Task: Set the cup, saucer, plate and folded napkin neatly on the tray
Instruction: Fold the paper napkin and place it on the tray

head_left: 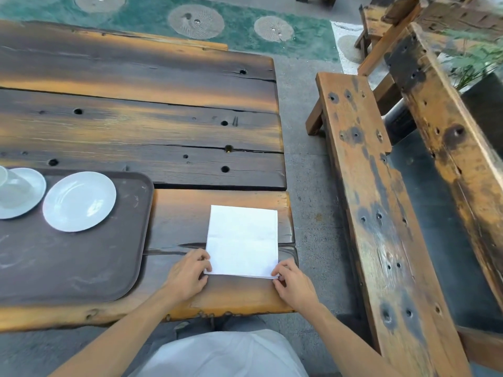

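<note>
A white napkin (242, 240), folded to a rectangle, lies flat on the wooden table (163, 126) near its front right corner, to the right of the tray. My left hand (187, 276) pinches its near left corner and my right hand (292, 285) pinches its near right corner. The dark brown tray (81, 273) sits at the left. On it rests a white plate (79, 201). Beside that, at the frame's left edge, a clear cup (9, 186) stands on a white saucer (31, 197).
A long weathered wooden bench (381, 213) runs along the right, across a strip of grey floor from the table's right edge. More wooden furniture stands at the top right. The table's front edge lies just below my hands.
</note>
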